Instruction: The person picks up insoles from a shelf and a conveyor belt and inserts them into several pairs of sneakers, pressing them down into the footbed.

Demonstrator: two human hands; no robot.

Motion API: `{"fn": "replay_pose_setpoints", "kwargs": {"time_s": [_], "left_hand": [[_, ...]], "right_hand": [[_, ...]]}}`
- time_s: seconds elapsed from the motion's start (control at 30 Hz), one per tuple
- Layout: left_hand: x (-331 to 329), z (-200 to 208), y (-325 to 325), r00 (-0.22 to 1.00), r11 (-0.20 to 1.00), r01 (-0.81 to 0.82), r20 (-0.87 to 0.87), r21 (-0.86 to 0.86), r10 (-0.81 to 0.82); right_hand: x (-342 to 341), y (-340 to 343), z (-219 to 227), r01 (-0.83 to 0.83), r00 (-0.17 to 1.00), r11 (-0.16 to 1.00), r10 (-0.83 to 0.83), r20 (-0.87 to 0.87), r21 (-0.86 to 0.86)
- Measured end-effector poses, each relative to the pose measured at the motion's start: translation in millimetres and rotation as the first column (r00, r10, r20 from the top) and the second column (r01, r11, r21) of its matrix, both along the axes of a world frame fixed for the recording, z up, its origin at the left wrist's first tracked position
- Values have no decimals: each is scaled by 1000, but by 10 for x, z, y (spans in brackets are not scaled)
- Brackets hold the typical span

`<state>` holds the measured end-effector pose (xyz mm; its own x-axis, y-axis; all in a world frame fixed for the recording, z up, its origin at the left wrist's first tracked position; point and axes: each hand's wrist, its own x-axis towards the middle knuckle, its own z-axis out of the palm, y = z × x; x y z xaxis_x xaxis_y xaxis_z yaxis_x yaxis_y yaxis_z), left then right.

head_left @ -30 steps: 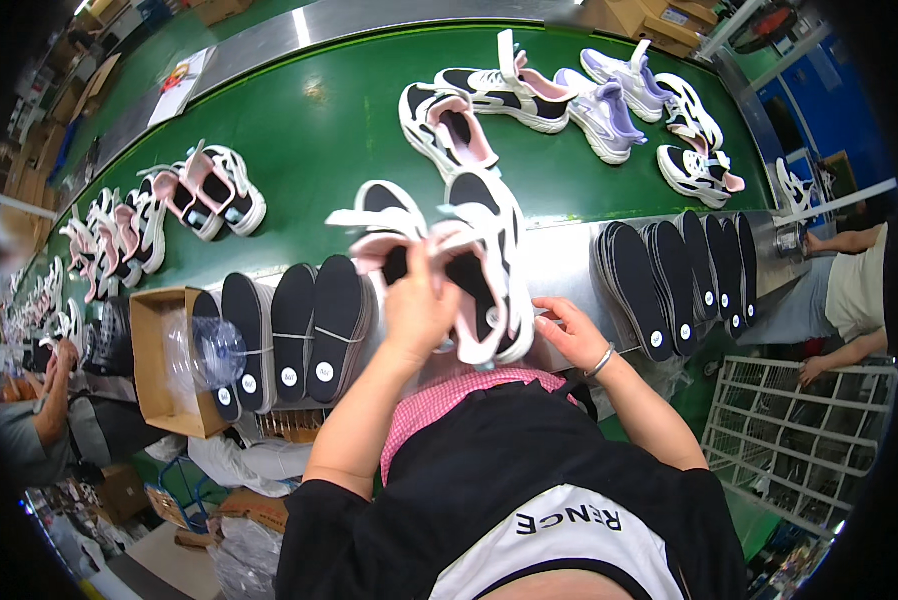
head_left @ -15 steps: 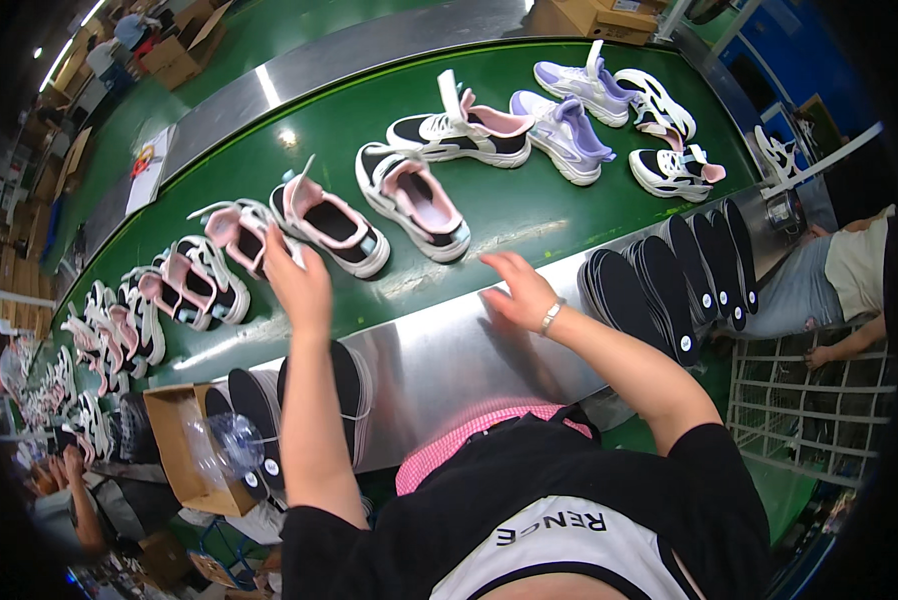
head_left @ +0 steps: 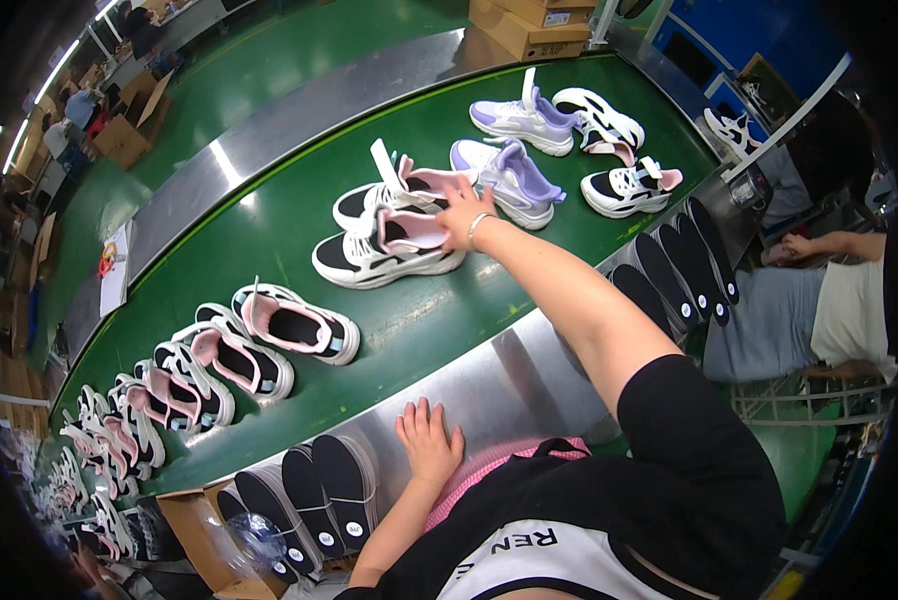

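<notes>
My right hand [head_left: 466, 216] is at the heel of a white and black sneaker [head_left: 384, 252] with a pink lining, gripping its collar. That sneaker lies side by side with a matching sneaker [head_left: 355, 204], whose tongue stands up. Just beyond my right hand are two lilac and white sneakers [head_left: 509, 180]. My left hand [head_left: 431, 442] lies on the metal edge [head_left: 504, 385] of the green belt with its fingers stretched out, holding nothing. Nearest to it on the belt is a single pink-lined sneaker [head_left: 295, 325].
More pink-lined sneakers [head_left: 174, 385] line the belt at left. Bundled black insoles [head_left: 344, 480] stand by a cardboard box [head_left: 194, 530]; other insoles [head_left: 659, 265] lean at right. A white and black pair [head_left: 624, 190] sits far right, near another person [head_left: 799, 300].
My right hand has reached to the sneaker, which is turned and now close beside its match. My left hand has drawn back from the sneakers to the metal edge. The view has shifted.
</notes>
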<state>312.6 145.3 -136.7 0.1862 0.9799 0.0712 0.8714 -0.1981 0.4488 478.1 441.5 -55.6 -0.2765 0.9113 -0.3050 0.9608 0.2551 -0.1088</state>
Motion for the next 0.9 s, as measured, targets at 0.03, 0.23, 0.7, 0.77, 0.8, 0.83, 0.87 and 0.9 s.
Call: {"fn": "replay_pose_setpoints", "kwargs": {"time_s": [0.03, 0.23, 0.7, 0.77, 0.8, 0.83, 0.87, 0.9], "left_hand": [[44, -4, 23, 1000, 1000, 5, -7, 13, -5], [67, -33, 38, 999, 998, -28, 30, 47, 27], [465, 296, 439, 702, 893, -365, 551, -264, 450], [482, 266, 208, 780, 961, -252, 565, -113, 271], [521, 247, 171, 772, 972, -205, 591, -117, 235], [514, 253, 155, 765, 978, -173, 609, -118, 209], [502, 313, 155, 760, 982, -144, 622, -120, 188], [543, 402, 107, 736, 949, -279, 603, -144, 308]], "right_hand": [[190, 81, -85, 6, 998, 995, -12, -59, -102], [159, 29, -85, -82, 996, 995, 79, -41, -64], [288, -2586, 547, -138, 981, 982, 118, -153, -128], [407, -2850, 415, -119, 977, 985, 94, -189, -124], [520, -2914, 410, -113, 970, 986, 84, -226, -119], [597, -2940, 476, -121, 958, 986, 86, -274, -113], [680, -2945, 517, -130, 941, 985, 88, -327, -109], [781, -2926, 607, -50, 927, 998, 30, -375, -44]]}}
